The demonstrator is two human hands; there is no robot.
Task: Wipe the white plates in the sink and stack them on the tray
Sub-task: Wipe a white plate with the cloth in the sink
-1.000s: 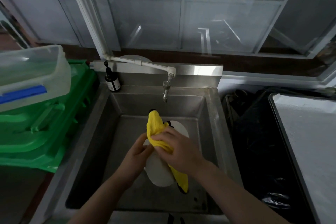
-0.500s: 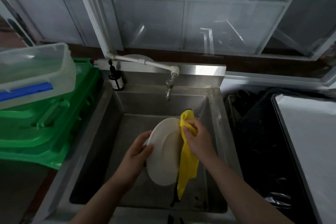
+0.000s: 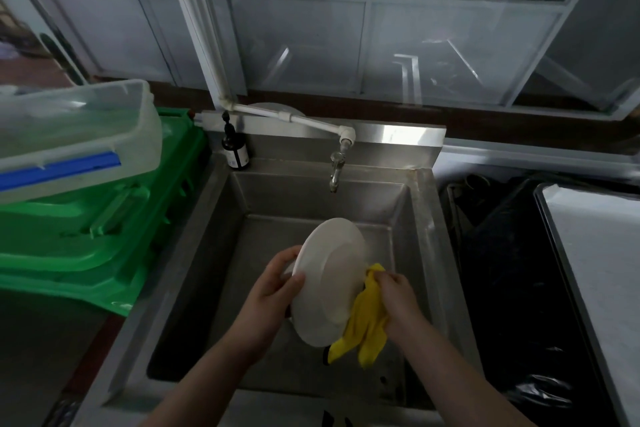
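Head view: plate (image 3: pixel 330 282) pinched by left-hand fingers (image 3: pixel 277 270).

The single head camera looks forward and steeply down, close over the sink (image 3: pixel 420 218).

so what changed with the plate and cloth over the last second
The right hand drew the yellow cloth off the face of the white plate, first to its right rim, then lower along that rim. The plate's face, earlier covered, is now bare. The left hand kept its grip on the left rim, over the sink.
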